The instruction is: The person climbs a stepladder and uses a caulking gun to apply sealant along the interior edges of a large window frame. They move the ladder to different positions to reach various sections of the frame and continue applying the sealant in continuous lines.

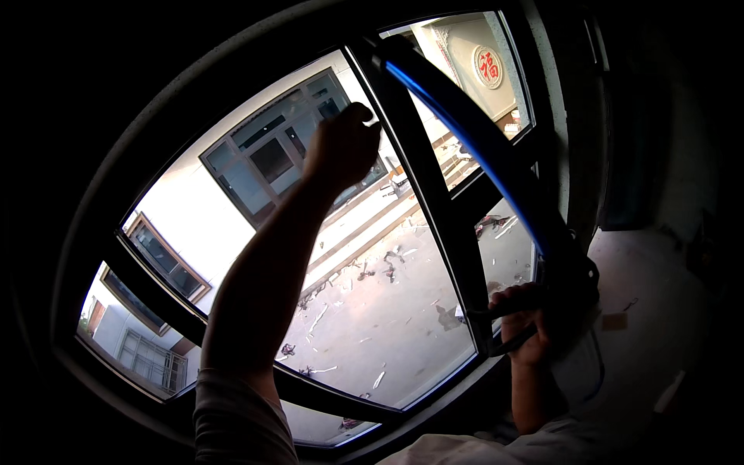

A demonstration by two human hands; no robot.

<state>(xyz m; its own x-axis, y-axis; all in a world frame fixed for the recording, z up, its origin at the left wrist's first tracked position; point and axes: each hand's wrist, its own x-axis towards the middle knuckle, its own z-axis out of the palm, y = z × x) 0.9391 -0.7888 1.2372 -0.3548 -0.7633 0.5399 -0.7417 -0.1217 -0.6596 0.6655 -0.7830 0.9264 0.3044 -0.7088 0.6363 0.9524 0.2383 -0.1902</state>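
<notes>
A large dark-framed window (434, 209) stands in front of me. My left hand (349, 147) is raised high against its big pane, close to the upright bar. The fingers are bent and closed; whatever they pinch, if anything, is lost in shadow. Lower right, my right hand (527, 322) has its fingers curled round a dark curved strip (484, 315), near the lower end of the upright bar. What the strip belongs to is too dark to tell. Above this hand rises a long dark bar with a shiny blue edge (480, 155), slanting up to the frame's top.
Through the glass show a yard (372, 318) littered with scraps, low steps (364, 229), and a white building with a grey-framed door (271, 159). A wall with a round red-and-white plaque (488, 67) is at upper right. A small brown piece (614, 322) lies on the floor at right.
</notes>
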